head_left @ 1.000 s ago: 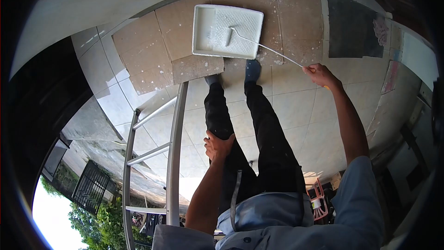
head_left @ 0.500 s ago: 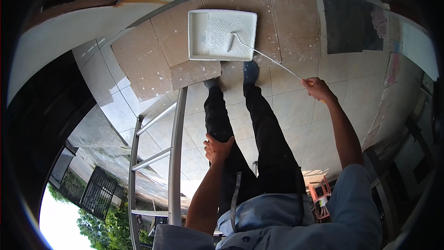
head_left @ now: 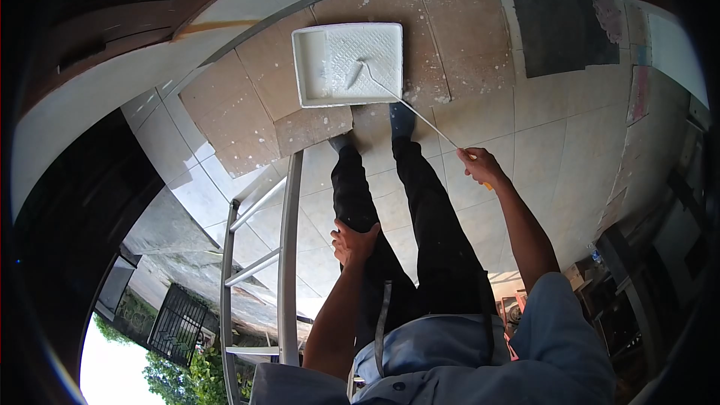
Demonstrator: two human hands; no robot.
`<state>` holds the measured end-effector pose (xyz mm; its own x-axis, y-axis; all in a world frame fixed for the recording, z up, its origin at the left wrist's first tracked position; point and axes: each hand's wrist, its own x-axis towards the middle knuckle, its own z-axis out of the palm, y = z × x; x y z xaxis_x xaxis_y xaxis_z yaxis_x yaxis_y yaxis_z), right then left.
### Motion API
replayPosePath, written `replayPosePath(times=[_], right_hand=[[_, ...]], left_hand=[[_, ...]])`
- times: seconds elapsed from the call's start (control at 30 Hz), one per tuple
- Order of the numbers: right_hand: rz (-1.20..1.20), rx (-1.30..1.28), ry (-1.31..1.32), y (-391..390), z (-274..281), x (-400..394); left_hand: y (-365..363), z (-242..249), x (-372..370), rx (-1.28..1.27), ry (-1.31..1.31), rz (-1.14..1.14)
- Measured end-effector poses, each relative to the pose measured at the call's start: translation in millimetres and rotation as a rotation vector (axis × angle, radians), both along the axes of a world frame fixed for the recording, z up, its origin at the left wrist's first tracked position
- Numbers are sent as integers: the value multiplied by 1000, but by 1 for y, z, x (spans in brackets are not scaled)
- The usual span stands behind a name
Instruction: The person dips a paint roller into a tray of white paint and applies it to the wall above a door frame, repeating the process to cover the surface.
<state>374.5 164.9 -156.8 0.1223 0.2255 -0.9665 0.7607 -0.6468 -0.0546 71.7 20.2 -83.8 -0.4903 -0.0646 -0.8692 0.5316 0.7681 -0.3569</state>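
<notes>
My right hand (head_left: 480, 167) is closed round the orange handle of a paint roller (head_left: 424, 119), whose long thin rod reaches to the upper left. White-coated, the roller's head lies on the textured ramp of a white paint tray (head_left: 298, 67). Wet white paint covers the tray's inside. My left hand (head_left: 354, 242) rests on my left knee, over the black trousers (head_left: 431, 214), with thumb and fingers spread apart around it and holding no tool.
Paint-spattered cardboard (head_left: 251, 97) lies under and beside the tray on the tiled floor. An aluminium ladder (head_left: 289, 232) stands close on my left. A dark sheet (head_left: 566, 26) lies at the upper right. Low at the right is a reddish-orange object (head_left: 512, 307), partly hidden by my sleeve.
My right hand has come left and slightly down, nearer my body. The roller's head has shifted a little down and left on the tray's ramp. My left hand stays on the knee.
</notes>
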Motion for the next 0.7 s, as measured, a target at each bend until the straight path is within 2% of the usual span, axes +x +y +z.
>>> replayPosePath(times=[0.1, 0.17, 0.27, 0.33, 0.57, 0.7], right_hand=[[-65, -14, -24, -23, 6, -2], [-20, -1, -20, -19, 6, -23], [39, 107, 33, -10, -33, -40], [-13, 54, 55, 17, -22, -53], [-71, 1, -3, -27, 0, 6], [-99, -18, -35, -27, 6, -13]], left_hand=[[-4, -5, 1, 9, 8, 1], [-2, -4, 2, 16, 9, -7], [0, -6, 5, 8, 7, -24], [-2, -4, 4, -4, 8, -40], [3, -3, 2, -6, 14, -39], [5, -2, 3, -4, 17, -52]])
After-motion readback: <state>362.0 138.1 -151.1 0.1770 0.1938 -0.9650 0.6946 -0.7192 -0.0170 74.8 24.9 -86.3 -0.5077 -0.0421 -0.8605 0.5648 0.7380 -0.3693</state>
